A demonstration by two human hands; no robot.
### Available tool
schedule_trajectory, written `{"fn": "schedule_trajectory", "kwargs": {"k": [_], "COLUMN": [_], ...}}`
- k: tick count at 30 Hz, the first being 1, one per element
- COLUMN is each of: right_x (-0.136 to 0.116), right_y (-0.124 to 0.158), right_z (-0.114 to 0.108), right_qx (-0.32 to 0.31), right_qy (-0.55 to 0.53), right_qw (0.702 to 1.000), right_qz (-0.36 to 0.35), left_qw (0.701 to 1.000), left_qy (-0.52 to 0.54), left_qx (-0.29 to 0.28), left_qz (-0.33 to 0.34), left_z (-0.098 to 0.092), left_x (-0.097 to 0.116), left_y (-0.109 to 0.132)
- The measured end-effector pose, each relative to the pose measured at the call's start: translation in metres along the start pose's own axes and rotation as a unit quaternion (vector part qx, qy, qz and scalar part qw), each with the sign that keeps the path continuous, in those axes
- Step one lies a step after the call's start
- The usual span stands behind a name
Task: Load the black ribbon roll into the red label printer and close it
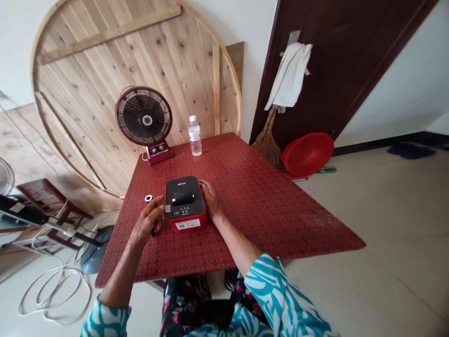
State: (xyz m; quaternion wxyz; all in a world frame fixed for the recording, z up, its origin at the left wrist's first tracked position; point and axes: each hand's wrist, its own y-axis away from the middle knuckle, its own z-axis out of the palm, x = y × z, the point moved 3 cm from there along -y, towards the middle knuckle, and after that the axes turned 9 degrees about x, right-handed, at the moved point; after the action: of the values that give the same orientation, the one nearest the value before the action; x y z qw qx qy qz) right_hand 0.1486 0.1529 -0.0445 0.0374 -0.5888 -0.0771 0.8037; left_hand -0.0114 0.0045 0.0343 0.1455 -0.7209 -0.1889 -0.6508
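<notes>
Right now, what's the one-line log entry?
left hand: left of box | right hand: at box's right side | box: on red table | bottle: upright behind box

A red, black-topped box (pixel 192 209) lies flat on the patterned table (pixel 263 210).

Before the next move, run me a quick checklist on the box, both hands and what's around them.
1. Red-and-black box resting on the table: ok.
2. Right hand at the box's right side: ok.
3. Left hand touching the box: cannot tell; its fingers are by the left side.
4. Black object on top of the box: ok, no hand on it.
5. White ring well away from the left hand: not ok, beside its fingers.
6. Bottle upright and capped: ok.
</notes>
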Motion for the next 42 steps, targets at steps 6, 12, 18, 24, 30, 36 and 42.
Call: {"fn": "schedule_trajectory", "kwargs": {"k": [6, 12, 18, 24, 30, 36, 42], "right_x": [0.000, 0.005, 0.003, -0.001, -0.002, -0.004, -0.003], "right_y": [-0.001, -0.003, -0.002, 0.000, 0.002, 0.003, 0.004], "right_z": [0.000, 0.001, 0.000, 0.000, -0.001, -0.001, -0.001], "right_qx": [0.003, -0.003, 0.000, -0.001, 0.000, -0.002, 0.004], "right_qy": [0.003, -0.011, -0.007, -0.005, 0.010, 0.016, 0.021], "right_qw": [1.000, 1.000, 1.000, 1.000, 1.000, 1.000, 1.000], "right_qz": [-0.012, -0.012, -0.008, -0.010, -0.007, -0.012, -0.015], "left_qw": [1.000, 0.999, 0.992, 0.982, 0.969, 0.963, 0.970], "left_qy": [0.006, -0.004, 0.035, 0.078, 0.114, 0.127, 0.111], "left_qx": [-0.016, -0.031, -0.057, -0.082, -0.110, -0.134, -0.118], "left_qz": [-0.023, -0.042, -0.107, -0.152, -0.191, -0.198, -0.183], "left_z": [0.006, 0.004, 0.000, 0.000, 0.001, 0.003, 0.005], "left_x": [0.006, 0.005, 0.001, -0.004, -0.008, -0.010, -0.010], "left_y": [0.001, -0.003, -0.010, -0.012, -0.012, -0.012, -0.014]}}
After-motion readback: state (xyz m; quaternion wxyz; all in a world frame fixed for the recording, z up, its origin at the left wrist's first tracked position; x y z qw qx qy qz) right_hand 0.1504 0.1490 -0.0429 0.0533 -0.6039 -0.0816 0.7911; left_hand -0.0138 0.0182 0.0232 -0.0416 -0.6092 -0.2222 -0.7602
